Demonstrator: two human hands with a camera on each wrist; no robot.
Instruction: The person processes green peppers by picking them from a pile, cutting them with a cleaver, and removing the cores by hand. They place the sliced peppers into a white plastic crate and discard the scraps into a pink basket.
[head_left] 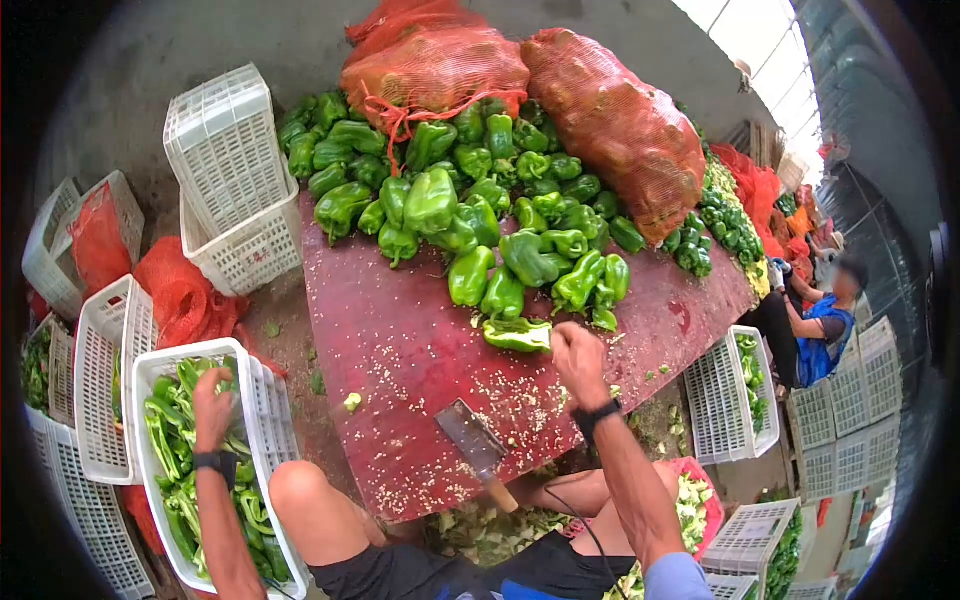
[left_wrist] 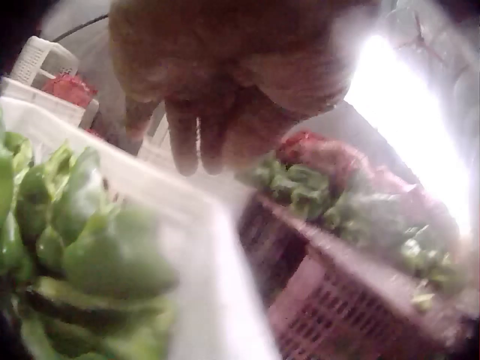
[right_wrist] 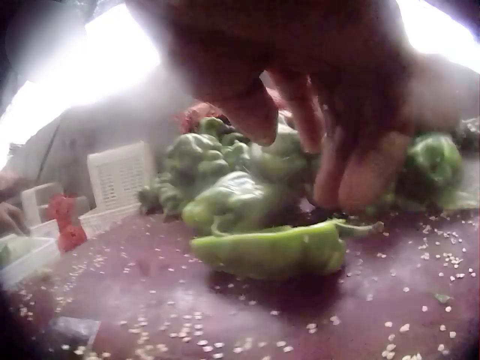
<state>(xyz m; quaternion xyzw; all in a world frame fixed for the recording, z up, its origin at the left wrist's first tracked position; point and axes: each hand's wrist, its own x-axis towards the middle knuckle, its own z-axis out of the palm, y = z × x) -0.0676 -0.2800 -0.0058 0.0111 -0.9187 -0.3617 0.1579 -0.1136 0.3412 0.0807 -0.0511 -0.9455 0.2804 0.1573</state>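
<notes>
My left hand (head_left: 213, 408) hangs over a white crate (head_left: 150, 372) of cut green peppers (head_left: 180, 440). In the left wrist view its fingers (left_wrist: 210, 135) point down beside the crate's rim, with nothing visible in them. My right hand (head_left: 580, 365) is over the red tabletop (head_left: 390, 370), right by a halved green pepper (head_left: 517, 335). The right wrist view shows this half (right_wrist: 274, 251) lying on the table, its stem to the right. Loosely bent fingers (right_wrist: 367, 172) hang just above and behind it. A cleaver (head_left: 472, 438) with a wooden handle lies near the table's front edge.
Whole green peppers (head_left: 430, 205) are heaped at the back of the table, under red mesh sacks (head_left: 620, 125). White crates (head_left: 225, 150) stand at the left; another crate (head_left: 720, 400) stands right. Seeds dot the tabletop. A person (head_left: 825, 325) sits at far right.
</notes>
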